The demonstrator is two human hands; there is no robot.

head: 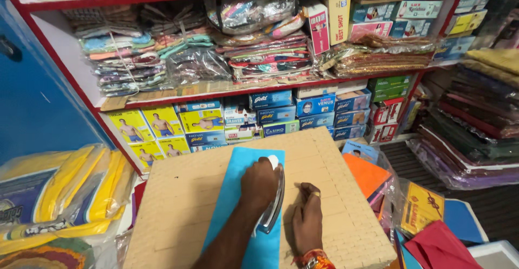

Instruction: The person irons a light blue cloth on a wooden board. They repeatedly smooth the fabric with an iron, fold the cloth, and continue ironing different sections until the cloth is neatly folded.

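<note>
Your left hand (258, 182) grips the iron (272, 201) on the blue cloth (238, 193); keep strokes even (right hand (307, 220) released, flat, just right).

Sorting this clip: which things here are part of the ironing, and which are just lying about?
In use:
left hand gripping the iron
blue cloth under it
right hand flat on the padded board

Lying about:
shelved boxes
wrapped fabric stacks
yellow packets
orange cloth
red cloth

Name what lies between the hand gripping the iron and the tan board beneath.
In the head view, a blue cloth lies between: the left hand presses the iron on it, over the board.
</note>
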